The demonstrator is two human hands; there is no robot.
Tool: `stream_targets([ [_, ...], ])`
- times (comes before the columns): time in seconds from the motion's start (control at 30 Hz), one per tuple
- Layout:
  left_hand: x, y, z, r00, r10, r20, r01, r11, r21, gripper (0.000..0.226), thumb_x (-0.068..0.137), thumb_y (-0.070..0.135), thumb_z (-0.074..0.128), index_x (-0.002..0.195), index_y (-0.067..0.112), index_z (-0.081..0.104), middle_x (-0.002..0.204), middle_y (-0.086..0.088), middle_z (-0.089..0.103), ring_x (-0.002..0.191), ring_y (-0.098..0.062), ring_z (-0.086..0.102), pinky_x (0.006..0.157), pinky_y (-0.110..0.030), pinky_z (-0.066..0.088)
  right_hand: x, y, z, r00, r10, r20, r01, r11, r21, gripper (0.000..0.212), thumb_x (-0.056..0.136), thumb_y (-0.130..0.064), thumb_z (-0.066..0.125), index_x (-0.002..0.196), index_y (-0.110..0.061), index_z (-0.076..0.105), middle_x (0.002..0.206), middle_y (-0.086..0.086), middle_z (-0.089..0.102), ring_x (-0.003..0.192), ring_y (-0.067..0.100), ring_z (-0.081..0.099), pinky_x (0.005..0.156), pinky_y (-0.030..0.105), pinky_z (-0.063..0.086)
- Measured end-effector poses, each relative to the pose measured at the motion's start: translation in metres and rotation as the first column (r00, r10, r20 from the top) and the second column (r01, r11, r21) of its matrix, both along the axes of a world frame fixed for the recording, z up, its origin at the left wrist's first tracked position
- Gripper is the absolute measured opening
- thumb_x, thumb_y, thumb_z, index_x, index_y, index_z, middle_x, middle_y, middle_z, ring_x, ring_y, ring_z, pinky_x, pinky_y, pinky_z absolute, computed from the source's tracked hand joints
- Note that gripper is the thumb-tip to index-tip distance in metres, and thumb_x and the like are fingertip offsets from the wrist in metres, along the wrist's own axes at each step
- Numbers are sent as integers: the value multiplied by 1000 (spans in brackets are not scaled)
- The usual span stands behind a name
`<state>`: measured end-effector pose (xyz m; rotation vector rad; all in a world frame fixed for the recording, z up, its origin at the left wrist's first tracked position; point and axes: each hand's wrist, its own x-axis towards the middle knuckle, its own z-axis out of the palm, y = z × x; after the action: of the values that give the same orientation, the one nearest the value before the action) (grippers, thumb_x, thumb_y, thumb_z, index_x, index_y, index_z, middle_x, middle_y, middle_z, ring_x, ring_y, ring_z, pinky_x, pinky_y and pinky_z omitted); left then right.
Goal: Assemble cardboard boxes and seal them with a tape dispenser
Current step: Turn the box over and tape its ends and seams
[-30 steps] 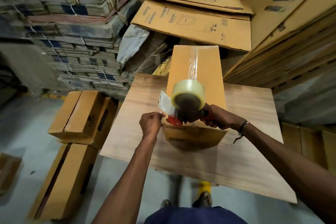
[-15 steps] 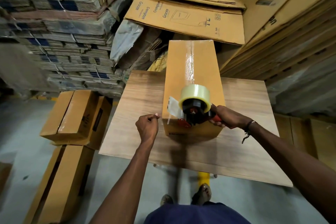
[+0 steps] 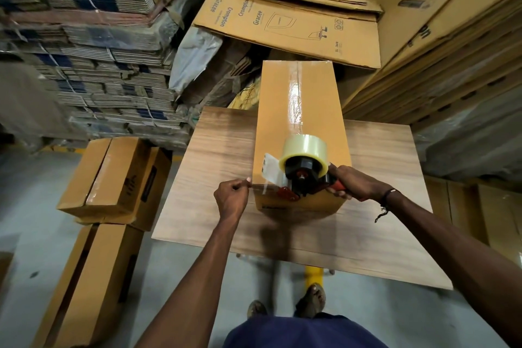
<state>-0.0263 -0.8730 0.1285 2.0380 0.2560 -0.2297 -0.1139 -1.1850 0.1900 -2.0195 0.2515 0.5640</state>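
**Pulling tape beside a sealed box**

Scanning from the left, I see two taped boxes (image 3: 113, 178) stacked on the floor, near the wooden tabletop (image 3: 214, 155) but apart from it. My left hand (image 3: 230, 200) hangs over the table just beside the near left corner of the cardboard box (image 3: 319, 99), thumb and forefinger pinching the free end of a tape strip (image 3: 265, 186) that runs level to the tape dispenser (image 3: 303, 167). The box lies flat on the tabletop, long axis pointing away from me, with a glossy band of tape down its middle seam. The dispenser sits at the box's near end, clear roll on top; I cannot tell whether it touches the cardboard. My right hand (image 3: 356, 183) wraps its fingers round the dispenser's red handle. Flattened cartons (image 3: 288, 25) lean behind the box.
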Motion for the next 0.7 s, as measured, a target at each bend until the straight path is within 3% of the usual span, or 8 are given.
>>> stream_targets([
  [0.1, -3, -3, -4, 999, 34, -37, -35, 999, -27, 24, 90, 46, 74, 76, 28, 82, 59, 16, 69, 73, -20, 73, 80, -36, 59, -1, 1, -1, 1000, -12, 2, 12, 1000, 4, 83, 100, -79, 18, 66, -13, 56, 60, 7, 47, 53, 21, 36, 52, 29, 33],
  [0.2, -3, -1, -19, 993, 83, -88, -91, 992, -86, 11, 81, 55, 80, 80, 44, 79, 76, 19, 75, 85, -16, 73, 84, -43, 62, -2, 2, -3, 1000, -16, 11, 16, 1000, 3, 80, 106, -70, 17, 64, -13, 54, 58, 7, 46, 52, 21, 36, 52, 29, 34],
  [0.33, -7, 2, -31, 973, 91, -211, -109, 991, -76, 26, 83, 50, 82, 101, 31, 77, 96, 1, 75, 95, -21, 69, 91, -43, 60, -4, 4, -3, 1000, -25, 12, 25, 999, -20, 79, 106, -69, 17, 65, -12, 54, 59, 7, 47, 54, 21, 36, 51, 25, 36],
  [0.43, -4, 0, -24, 982, 143, -126, -144, 990, 5, 17, 93, 25, 74, 107, 16, 78, 103, -6, 76, 104, -28, 69, 94, -34, 54, -2, 4, -2, 1000, -14, 1, 14, 999, -32, 78, 103, -71, 20, 67, -12, 56, 63, 11, 49, 57, 23, 39, 53, 26, 39],
  [0.53, 3, -8, -2, 984, 177, 2, -177, 984, -16, 25, 99, 34, 65, 100, 13, 79, 99, -6, 77, 98, -28, 69, 90, -33, 52, -1, 4, 1, 1000, 12, -27, -13, 998, -58, 73, 98, -69, 25, 73, -8, 57, 67, 15, 52, 60, 25, 44, 57, 30, 43],
  [0.6, 8, -18, 14, 995, 100, 23, -98, 993, -60, 30, 93, 43, 74, 99, 15, 79, 94, 0, 77, 91, -19, 69, 88, -31, 53, 1, 6, 3, 1000, 29, -8, -30, 994, -107, 77, 97, -65, 22, 78, 3, 55, 69, 14, 58, 59, 24, 49, 59, 29, 47],
  [0.7, 8, -29, 20, 1000, 3, 13, -3, 1000, -27, 32, 79, 29, 87, 103, 12, 78, 96, -2, 77, 89, -17, 70, 85, -30, 55, -1, 11, 4, 996, 32, 79, -13, 974, -225, 74, 104, -52, 20, 80, 7, 58, 68, 14, 65, 56, 23, 52, 59, 17, 41],
])
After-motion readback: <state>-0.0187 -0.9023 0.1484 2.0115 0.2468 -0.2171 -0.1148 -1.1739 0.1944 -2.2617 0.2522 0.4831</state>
